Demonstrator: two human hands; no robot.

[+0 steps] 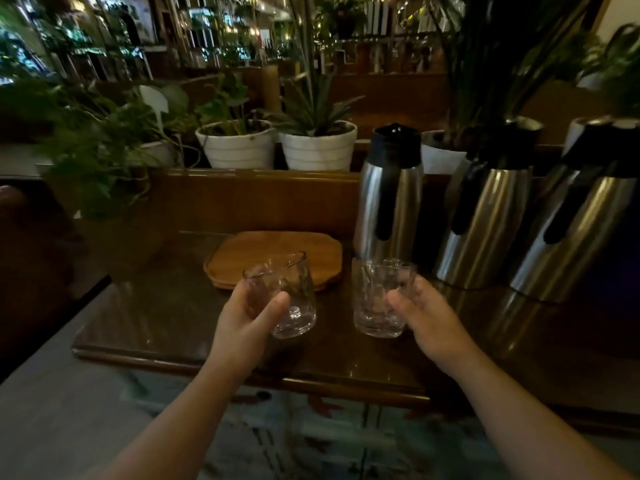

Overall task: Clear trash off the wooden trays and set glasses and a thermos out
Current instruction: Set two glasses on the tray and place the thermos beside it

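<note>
My left hand (247, 318) grips a clear drinking glass (289, 299), tilted a little, above the dark table just in front of a bare wooden tray (263, 252). A second clear glass (375, 303) is in my right hand (427, 317), held upright to the right of the tray. Three steel thermoses with black tops stand along the back right: the nearest (389, 195), a middle one (485, 209) and a far one (575, 220). The right glass is close in front of the nearest thermos. Whether either glass touches the table I cannot tell.
The glossy dark wooden table (166, 317) has its front edge just below my wrists. A wooden ledge behind the tray carries white plant pots (237, 147) (318, 148). Leafy plants (100, 143) overhang the left side. Patterned floor shows below.
</note>
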